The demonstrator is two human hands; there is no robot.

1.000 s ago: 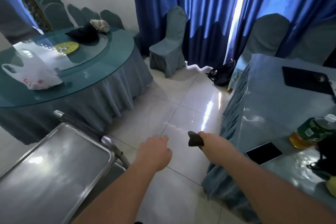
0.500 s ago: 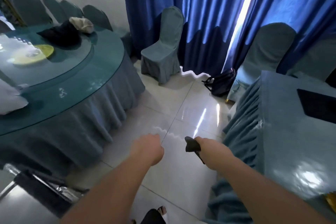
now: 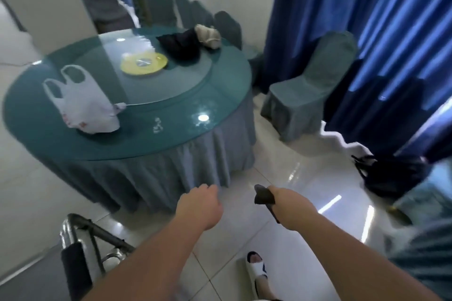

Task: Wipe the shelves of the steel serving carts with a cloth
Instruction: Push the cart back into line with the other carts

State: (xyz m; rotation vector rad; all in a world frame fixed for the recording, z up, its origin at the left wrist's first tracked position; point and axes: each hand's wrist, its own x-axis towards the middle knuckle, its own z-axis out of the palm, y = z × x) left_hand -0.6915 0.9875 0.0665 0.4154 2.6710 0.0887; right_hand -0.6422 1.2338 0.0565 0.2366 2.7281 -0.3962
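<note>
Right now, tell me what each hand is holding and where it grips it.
The right hand holds a dark cloth, bunched in its fist, one end sticking out. The left hand is a loose fist with nothing visible in it.

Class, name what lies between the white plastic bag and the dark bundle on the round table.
Head view: a yellow plate lies between the white plastic bag and dark bundle.

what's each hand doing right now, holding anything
Left hand: closed in a loose fist, nothing visible in it.
Right hand: closed around a dark cloth, which sticks out of the fist.
</note>
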